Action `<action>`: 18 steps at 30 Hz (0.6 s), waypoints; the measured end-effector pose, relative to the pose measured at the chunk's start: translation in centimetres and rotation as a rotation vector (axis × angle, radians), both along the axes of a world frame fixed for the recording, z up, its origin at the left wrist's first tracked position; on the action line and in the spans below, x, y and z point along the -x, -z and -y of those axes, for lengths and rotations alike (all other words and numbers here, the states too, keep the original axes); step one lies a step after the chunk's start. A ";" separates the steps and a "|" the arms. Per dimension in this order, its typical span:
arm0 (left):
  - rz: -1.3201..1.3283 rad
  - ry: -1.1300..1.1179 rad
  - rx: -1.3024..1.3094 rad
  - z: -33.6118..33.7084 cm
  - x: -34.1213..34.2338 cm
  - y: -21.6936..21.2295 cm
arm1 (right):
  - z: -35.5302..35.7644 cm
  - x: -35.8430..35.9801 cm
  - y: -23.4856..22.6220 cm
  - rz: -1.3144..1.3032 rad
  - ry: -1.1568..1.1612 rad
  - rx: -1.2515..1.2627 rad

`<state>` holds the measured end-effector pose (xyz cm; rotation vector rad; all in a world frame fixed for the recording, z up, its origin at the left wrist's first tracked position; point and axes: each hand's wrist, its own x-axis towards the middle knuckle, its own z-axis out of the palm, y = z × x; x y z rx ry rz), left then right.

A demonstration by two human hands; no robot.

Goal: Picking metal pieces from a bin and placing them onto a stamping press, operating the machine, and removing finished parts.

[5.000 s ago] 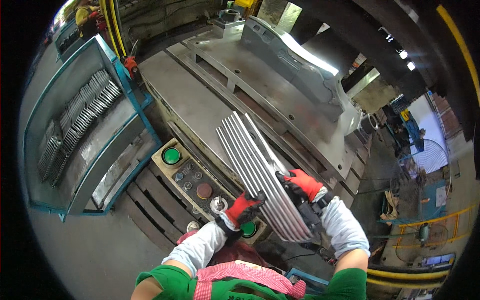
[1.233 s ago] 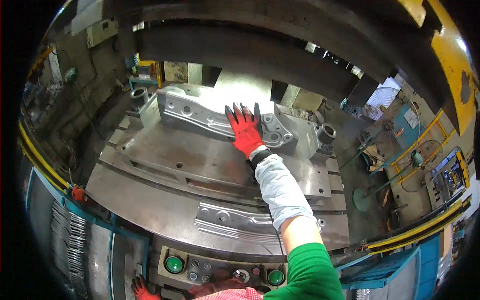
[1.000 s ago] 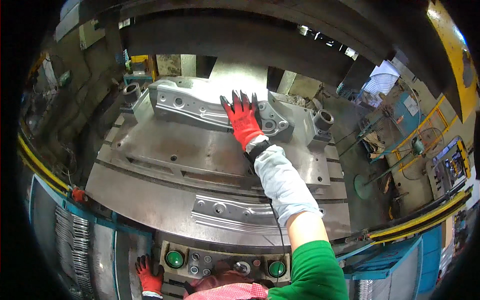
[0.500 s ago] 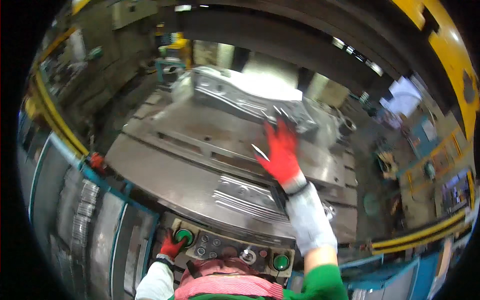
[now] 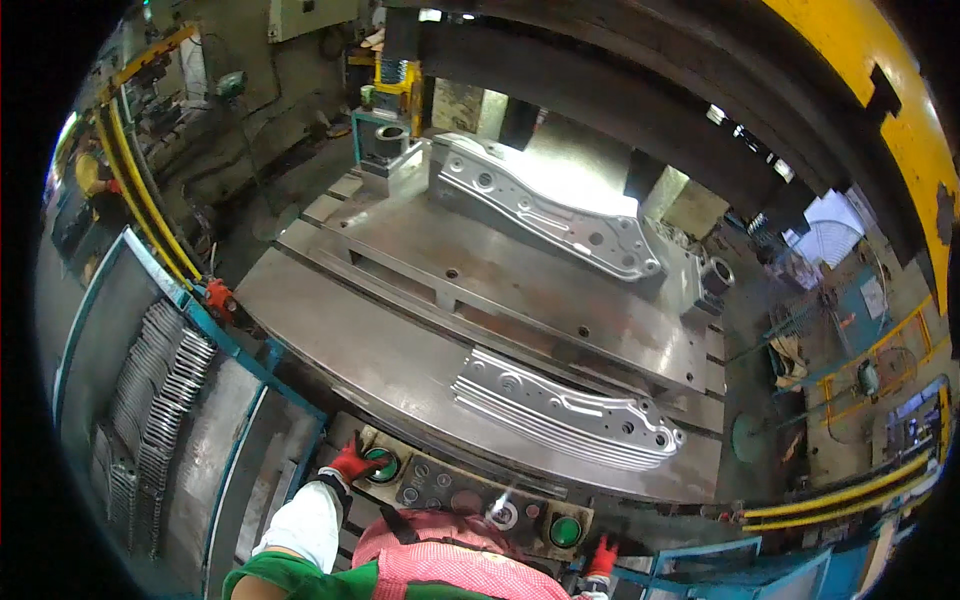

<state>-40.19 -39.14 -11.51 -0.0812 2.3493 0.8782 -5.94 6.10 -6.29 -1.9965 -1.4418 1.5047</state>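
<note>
My left hand (image 5: 355,462), in a red glove, is at the left green push button (image 5: 381,465) of the control panel (image 5: 440,490). Its fingers are apart and reach onto the button's edge. Just right of the right green button (image 5: 565,531) is my right hand (image 5: 603,556), also red-gloved, its fingers pointing up and apart with nothing in them. A long curved stamped metal panel (image 5: 540,218) lies on the press die at the back. Nearer to me, a stack of similar metal panels (image 5: 570,408) rests on the front of the steel press bed (image 5: 340,325).
A teal-framed bin (image 5: 210,305) with rows of stamped metal parts (image 5: 165,410) stands at the left. Yellow-and-black rails (image 5: 150,210) flank the press. A guide bushing (image 5: 716,276) rises at the die's right side. Another person (image 5: 95,180) is at the far left.
My right hand has pulled back from the panel on the die, down to beside the right green button. My left hand stays at the left button. The view has shifted slightly.
</note>
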 end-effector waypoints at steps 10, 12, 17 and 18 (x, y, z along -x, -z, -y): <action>0.039 -0.011 -0.174 -0.3 0.9 0.8 | -2.7 -4.3 13.7 0.182 -0.932 -0.230; 0.006 -0.011 -0.106 -0.1 0.2 0.2 | -2.6 -3.2 9.7 0.211 -1.095 -0.201; -0.064 -0.023 -0.081 1.3 0.2 1.7 | -2.2 -2.6 8.9 0.294 -1.503 -0.553; -0.066 -0.020 -0.141 0.5 0.6 2.3 | -3.4 -4.4 12.3 0.372 -1.486 -0.624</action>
